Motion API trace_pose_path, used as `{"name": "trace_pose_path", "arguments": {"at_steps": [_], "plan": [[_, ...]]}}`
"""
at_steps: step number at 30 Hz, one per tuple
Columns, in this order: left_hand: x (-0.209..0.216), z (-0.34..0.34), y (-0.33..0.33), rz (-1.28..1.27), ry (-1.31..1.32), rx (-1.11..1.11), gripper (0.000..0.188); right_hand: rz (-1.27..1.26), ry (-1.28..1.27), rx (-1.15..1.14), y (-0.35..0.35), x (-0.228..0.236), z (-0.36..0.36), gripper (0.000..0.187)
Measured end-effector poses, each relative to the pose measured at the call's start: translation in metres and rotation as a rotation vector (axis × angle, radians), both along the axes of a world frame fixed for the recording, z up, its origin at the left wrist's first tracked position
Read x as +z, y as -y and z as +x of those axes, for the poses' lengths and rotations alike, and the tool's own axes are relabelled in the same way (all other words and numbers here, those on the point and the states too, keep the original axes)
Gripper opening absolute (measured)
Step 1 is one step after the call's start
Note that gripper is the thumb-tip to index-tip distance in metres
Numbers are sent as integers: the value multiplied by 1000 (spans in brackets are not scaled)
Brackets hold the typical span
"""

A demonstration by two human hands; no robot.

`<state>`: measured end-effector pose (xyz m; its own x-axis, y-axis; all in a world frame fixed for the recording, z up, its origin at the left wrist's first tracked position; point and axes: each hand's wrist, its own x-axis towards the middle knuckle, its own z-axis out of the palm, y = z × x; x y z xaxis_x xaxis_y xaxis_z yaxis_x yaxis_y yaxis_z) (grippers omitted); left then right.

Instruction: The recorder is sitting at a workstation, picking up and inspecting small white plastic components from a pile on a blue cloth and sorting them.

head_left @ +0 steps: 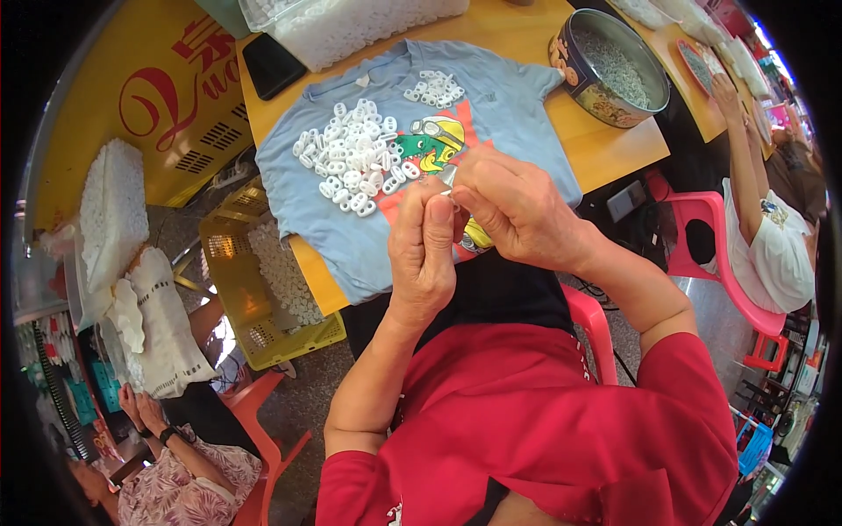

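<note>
My left hand point(423, 254) and my right hand point(522, 210) meet over the lower middle of a light blue T-shirt point(500, 74) spread on the table. Both are closed in a pinch. A small white piece point(446, 194) shows at the left fingertips; most of it is hidden. What the right fingers pinch is covered by the fingers. Just beyond my left hand lies a large pile of white oval plastic pieces with two holes each point(351, 149). Farther off sits a smaller pile of white pieces point(433, 88).
A round tin of small metal parts point(614, 74) stands at the right. A clear tub of white pieces point(351, 31) and a black phone point(272, 66) are at the back. Left of the table is a yellow crate point(254, 342). Other people sit on both sides.
</note>
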<state>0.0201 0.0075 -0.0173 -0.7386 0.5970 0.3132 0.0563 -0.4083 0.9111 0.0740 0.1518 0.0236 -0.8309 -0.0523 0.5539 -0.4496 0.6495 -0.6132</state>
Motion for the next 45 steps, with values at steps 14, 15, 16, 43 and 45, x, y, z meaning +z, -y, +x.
{"name": "trace_pose_path", "arguments": {"at_steps": [14, 15, 16, 43, 45], "plan": [[-9, -15, -1, 53, 222, -29, 24, -72, 56, -19, -1, -3, -15, 14], [-9, -17, 0, 81, 250, -43, 25, -165, 129, 56, -3, 1, -15, 18], [-8, -18, 0, 81, 250, -42, 25, -164, 130, 56, -6, 5, -14, 18], [2, -11, 1, 71, 144, -9, 25, -30, 82, 15, 1, 2, -16, 13], [4, -10, 2, 59, 109, 11, 24, -7, -7, 8, 4, -3, -17, 12]]}}
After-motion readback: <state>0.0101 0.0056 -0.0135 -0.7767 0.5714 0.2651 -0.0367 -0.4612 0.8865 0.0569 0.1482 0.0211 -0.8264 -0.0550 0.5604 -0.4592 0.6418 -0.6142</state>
